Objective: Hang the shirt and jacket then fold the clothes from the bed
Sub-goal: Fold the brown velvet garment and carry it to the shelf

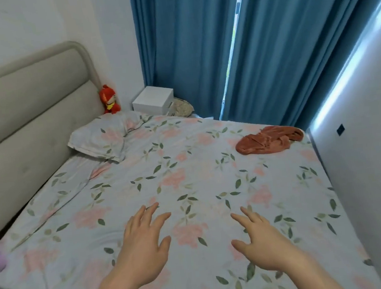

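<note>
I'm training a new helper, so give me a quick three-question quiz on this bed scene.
1. True or false: the left hand holds the orange garment.
2. Where does the garment lie? A) on the pillow B) near the bed's far right corner by the curtain C) under the right hand
3. What colour is the toy by the headboard?

Key: 1 false; 2 B; 3 red.

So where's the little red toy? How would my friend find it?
Start at the big grey headboard at the top of the bed. Follow it to the corner by the blue curtain, just behind the flowery pillow. The red toy stands there against the white wall, beside a white box; it is the only bright red and yellow thing there.
</note>
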The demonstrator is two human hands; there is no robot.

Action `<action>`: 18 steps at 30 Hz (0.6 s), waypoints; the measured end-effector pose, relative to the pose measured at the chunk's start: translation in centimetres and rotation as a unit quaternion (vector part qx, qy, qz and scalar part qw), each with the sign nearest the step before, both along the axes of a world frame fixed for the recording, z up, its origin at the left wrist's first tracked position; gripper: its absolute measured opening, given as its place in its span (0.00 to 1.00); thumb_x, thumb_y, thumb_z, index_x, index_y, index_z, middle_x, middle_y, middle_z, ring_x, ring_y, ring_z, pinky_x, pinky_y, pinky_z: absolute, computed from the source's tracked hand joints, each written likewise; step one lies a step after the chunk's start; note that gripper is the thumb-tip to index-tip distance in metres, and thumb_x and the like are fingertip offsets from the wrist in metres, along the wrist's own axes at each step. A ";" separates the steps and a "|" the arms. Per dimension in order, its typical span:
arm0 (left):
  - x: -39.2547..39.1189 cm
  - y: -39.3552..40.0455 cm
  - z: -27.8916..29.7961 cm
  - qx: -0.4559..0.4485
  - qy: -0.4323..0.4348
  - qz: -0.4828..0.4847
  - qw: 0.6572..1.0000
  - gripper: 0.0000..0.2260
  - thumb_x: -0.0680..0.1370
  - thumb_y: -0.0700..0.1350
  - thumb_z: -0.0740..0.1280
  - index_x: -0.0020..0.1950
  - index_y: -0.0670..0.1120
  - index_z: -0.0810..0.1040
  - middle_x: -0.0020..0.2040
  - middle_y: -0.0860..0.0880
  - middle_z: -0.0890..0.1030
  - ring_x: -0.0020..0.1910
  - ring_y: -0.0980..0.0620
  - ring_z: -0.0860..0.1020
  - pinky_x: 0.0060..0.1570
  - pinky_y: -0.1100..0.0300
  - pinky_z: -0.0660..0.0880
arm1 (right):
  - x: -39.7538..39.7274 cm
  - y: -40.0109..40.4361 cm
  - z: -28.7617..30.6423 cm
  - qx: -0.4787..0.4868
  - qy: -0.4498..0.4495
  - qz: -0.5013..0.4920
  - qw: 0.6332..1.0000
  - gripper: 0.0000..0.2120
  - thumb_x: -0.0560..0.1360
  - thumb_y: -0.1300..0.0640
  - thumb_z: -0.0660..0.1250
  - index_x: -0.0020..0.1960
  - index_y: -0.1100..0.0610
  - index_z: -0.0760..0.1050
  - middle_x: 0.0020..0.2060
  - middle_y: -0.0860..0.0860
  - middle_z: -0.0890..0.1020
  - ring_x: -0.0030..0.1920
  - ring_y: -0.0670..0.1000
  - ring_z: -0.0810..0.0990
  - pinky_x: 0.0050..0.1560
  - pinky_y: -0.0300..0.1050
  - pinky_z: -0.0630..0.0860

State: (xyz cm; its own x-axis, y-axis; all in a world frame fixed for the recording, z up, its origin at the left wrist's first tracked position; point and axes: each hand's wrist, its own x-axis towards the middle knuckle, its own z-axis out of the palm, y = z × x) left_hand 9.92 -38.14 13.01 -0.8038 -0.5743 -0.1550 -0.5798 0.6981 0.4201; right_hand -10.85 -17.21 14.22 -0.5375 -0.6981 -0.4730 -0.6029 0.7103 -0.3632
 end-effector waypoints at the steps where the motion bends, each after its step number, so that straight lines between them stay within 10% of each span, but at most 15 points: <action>1: -1.4 2.0 0.1 0.003 -0.004 -0.015 1.000 0.24 0.85 0.56 0.57 0.81 0.62 0.56 0.83 0.59 0.43 0.83 0.51 0.39 0.81 0.49 0.42 | -1.0 2.5 -0.1 -0.002 0.000 -0.015 1.000 0.34 0.82 0.39 0.60 0.83 0.40 0.49 0.83 0.42 0.43 0.83 0.52 0.44 0.82 0.56 0.53; 18: -19.4 22.4 1.7 -0.009 -0.007 -0.320 0.948 0.23 0.85 0.57 0.57 0.80 0.62 0.57 0.84 0.58 0.47 0.83 0.50 0.40 0.81 0.48 0.42 | -2.4 31.9 1.4 -0.073 0.052 -0.334 0.938 0.31 0.81 0.40 0.62 0.81 0.39 0.56 0.82 0.40 0.51 0.81 0.47 0.53 0.80 0.49 0.57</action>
State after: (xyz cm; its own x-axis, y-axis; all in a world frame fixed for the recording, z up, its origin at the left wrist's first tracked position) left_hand -9.52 -15.72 14.67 -0.9863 0.0265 -0.1630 -0.0416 0.9152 0.4009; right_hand -13.21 14.73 15.60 -0.9159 -0.2433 -0.3191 -0.0791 0.8891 -0.4508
